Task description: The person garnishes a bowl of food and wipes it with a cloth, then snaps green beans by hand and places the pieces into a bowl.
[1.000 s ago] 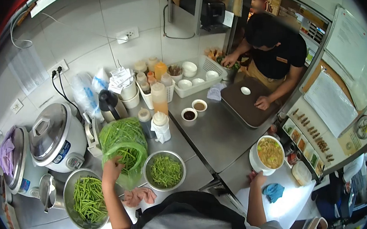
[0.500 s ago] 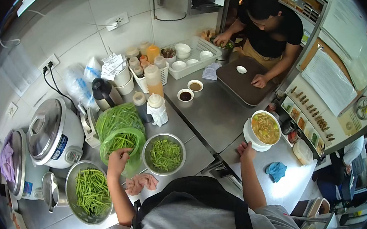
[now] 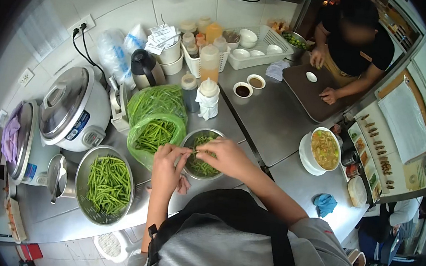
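My left hand point(image 3: 169, 160) and my right hand point(image 3: 221, 155) meet over the near side of a steel bowl point(image 3: 185, 139), with fingertips pinched together. Between them is a thin green bean point(image 3: 194, 152), mostly covered by the fingers. Cut green pieces point(image 3: 200, 167) lie in the bowl. Left of it stands an open green plastic bag point(image 3: 160, 102), full of long green beans point(image 3: 156, 135). Farther left, a steel colander point(image 3: 82, 192) holds more long green beans point(image 3: 109, 183). A pinkish cloth point(image 3: 183, 185) lies partly hidden behind my left hand.
A soup bowl point(image 3: 325, 149) stands on a white plate point(image 3: 307, 157) to the right, near a blue cloth point(image 3: 325, 205). Rice cookers point(image 3: 74, 109) line the left. Squeeze bottles point(image 3: 207, 99) stand behind the bag. Across the counter, a person point(image 3: 354, 49) leans over a brown tray point(image 3: 304, 93).
My right hand has left the soup bowl's plate and come to the steel bowl. My left hand has come out of the bag and joined it, pinching a bean. The view has shifted.
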{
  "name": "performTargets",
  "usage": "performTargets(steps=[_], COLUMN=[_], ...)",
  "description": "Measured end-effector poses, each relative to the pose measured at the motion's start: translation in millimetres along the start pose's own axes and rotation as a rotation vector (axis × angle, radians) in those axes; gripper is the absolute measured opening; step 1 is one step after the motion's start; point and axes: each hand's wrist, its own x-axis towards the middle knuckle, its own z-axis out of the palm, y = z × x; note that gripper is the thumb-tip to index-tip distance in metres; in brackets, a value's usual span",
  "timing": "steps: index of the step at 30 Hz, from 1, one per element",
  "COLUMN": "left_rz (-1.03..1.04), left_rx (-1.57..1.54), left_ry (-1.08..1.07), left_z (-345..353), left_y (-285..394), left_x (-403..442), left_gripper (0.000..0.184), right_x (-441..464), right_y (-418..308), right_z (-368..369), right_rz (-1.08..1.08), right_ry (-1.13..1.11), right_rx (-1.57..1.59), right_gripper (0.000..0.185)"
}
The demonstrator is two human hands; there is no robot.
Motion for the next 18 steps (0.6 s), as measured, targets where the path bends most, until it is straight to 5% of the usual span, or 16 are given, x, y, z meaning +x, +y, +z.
performTargets(steps=[1,4,18], left_rz=[0.007,0.009,0.021], left_rx=[0.029,0.093,0.113], left_ry=[0.020,0.052,-0.061], left_z=[-1.5,-7.0,0.9], left_y=[2.2,2.9,-6.7], left_x=[-2.3,-11.2,-13.3], left_gripper=[0.014,0.014,0.017], right_x=[2.4,6.4,-10.6], right_y=[-8.8,-15.6,-3.2], right_z=[-1.7,10.9,9.6], right_rz=[0.108,0.078,0.186], right_ry=[-0.189,-0.256,-0.312], right_rx=[0.035,0.124,0.159], right_gripper=[0.025,0.027,0.022])
